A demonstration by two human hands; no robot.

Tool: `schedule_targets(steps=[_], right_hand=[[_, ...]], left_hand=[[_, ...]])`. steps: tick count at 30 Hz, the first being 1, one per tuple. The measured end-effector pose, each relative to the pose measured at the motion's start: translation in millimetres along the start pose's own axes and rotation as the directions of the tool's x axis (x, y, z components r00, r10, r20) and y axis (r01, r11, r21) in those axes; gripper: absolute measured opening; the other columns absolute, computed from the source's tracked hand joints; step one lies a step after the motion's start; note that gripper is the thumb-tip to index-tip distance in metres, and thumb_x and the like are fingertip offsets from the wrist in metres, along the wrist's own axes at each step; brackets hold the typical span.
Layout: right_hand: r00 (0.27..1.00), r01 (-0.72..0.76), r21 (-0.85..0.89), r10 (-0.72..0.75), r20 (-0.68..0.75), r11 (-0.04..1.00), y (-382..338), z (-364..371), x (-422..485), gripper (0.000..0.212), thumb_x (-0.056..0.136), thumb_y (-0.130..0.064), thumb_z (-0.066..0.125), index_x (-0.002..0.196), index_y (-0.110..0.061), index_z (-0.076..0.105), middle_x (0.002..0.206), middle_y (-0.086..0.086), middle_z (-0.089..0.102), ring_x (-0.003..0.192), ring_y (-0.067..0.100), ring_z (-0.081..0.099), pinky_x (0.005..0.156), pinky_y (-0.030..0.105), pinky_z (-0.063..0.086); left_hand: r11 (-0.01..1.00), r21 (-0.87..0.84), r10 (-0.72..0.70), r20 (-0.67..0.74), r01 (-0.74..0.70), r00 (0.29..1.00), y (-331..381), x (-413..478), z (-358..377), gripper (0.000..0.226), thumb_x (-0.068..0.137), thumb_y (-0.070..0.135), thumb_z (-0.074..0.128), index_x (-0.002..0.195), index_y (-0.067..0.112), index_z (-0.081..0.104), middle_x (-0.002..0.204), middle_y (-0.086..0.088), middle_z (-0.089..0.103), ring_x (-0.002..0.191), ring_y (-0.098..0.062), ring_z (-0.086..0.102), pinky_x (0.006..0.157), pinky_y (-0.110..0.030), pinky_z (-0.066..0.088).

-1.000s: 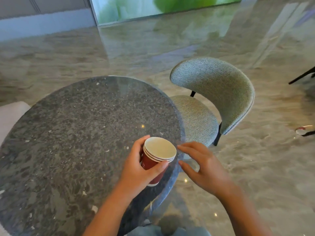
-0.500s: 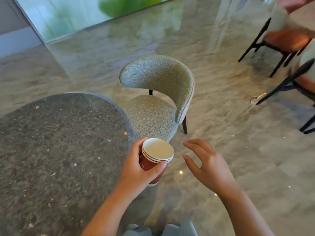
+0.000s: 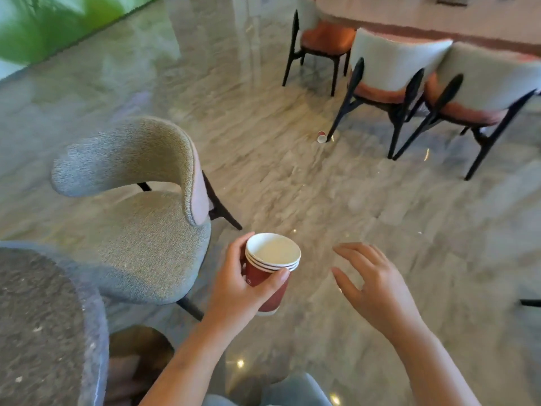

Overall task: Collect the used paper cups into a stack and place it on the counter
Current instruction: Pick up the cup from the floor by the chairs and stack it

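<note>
While the left hand (image 3: 237, 291) wraps thumb and fingers round a stack of red paper cups (image 3: 270, 268) held upright above the marble floor (image 3: 292, 186), the right hand (image 3: 371, 285) hangs just beside it, fingers spread and holding nothing. A grey chair (image 3: 140, 230) and the round table's edge (image 3: 96, 317) close off the left side. Across open floor, one fallen cup (image 3: 321, 137) lies by a black chair leg (image 3: 341, 112).

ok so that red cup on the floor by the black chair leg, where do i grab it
Probably round its red side wall, from above: the paper cup looks tipped over, though too small to be sure. Come from its open left, since the black chair leg stands close on its right. Use the free right hand; the left hand grips the stack of cups.
</note>
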State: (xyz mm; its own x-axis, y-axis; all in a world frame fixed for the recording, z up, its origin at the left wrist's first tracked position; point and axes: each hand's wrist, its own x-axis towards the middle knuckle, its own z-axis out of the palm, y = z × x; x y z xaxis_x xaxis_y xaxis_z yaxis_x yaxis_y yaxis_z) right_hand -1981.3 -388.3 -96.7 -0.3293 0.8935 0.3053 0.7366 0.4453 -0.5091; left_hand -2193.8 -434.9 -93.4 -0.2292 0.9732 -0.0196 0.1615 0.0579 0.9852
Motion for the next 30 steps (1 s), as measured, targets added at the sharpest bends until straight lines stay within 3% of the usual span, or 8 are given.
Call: schedule_targets(steps=[5,11,18,21,30], right_hand=[[0.981,-0.165,-0.057,0.158,-0.109,0.985,43.9,-38.8,-26.4,0.029,0.074,-0.015,0.072,0.102,-0.008,0.067,0.098,0.005,0.067,0.089,0.027,0.064,0.080,0.033,0.050],[0.933,-0.319,-0.088,0.297,-0.201,0.944,77.0,-58.7,-44.6,0.029,0.076,-0.015,0.071,0.104,-0.008,0.066,0.097,0.004,0.066,0.087,0.025,0.063,0.078,0.028,0.047],[0.890,-0.436,-0.119,0.408,-0.203,0.892,103.7,-60.6,-21.6,0.030,0.076,-0.013,0.071,0.105,-0.008,0.066,0.099,0.002,0.066,0.092,0.025,0.062,0.077,0.031,0.049],[0.869,-0.480,-0.122,0.453,-0.199,0.869,116.3,-57.2,8.9,0.030,0.078,-0.015,0.069,0.107,-0.010,0.065,0.102,0.000,0.065,0.097,0.024,0.060,0.076,0.036,0.050],[0.884,-0.461,-0.164,0.436,-0.169,0.872,151.8,-37.5,181.9,0.030,0.081,-0.017,0.067,0.110,-0.008,0.064,0.104,0.003,0.065,0.100,0.025,0.060,0.081,0.033,0.047]], left_hand=[[1.000,-0.010,0.016,0.199,-0.014,0.980,11.3,21.5,59.3,0.069,0.051,0.054,0.075,0.112,0.035,0.050,0.111,0.019,0.060,0.102,0.006,0.057,0.081,-0.010,0.045],[0.999,-0.001,0.043,0.322,-0.046,0.946,14.6,45.2,105.9,0.067,0.050,0.053,0.074,0.110,0.036,0.050,0.112,0.016,0.060,0.100,0.008,0.058,0.080,-0.007,0.044],[1.000,0.009,0.005,0.348,-0.009,0.937,2.2,94.3,133.6,0.065,0.047,0.056,0.075,0.105,0.041,0.051,0.103,0.023,0.061,0.096,0.009,0.058,0.076,-0.005,0.043],[1.000,0.006,-0.024,0.348,0.024,0.937,-4.9,133.9,138.9,0.067,0.046,0.057,0.075,0.106,0.044,0.051,0.107,0.022,0.061,0.099,0.007,0.059,0.079,-0.012,0.046],[0.999,-0.045,0.020,0.291,-0.007,0.957,11.0,312.9,135.3,0.068,0.043,0.055,0.075,0.106,0.043,0.050,0.109,0.017,0.059,0.094,0.012,0.058,0.072,-0.004,0.044]])
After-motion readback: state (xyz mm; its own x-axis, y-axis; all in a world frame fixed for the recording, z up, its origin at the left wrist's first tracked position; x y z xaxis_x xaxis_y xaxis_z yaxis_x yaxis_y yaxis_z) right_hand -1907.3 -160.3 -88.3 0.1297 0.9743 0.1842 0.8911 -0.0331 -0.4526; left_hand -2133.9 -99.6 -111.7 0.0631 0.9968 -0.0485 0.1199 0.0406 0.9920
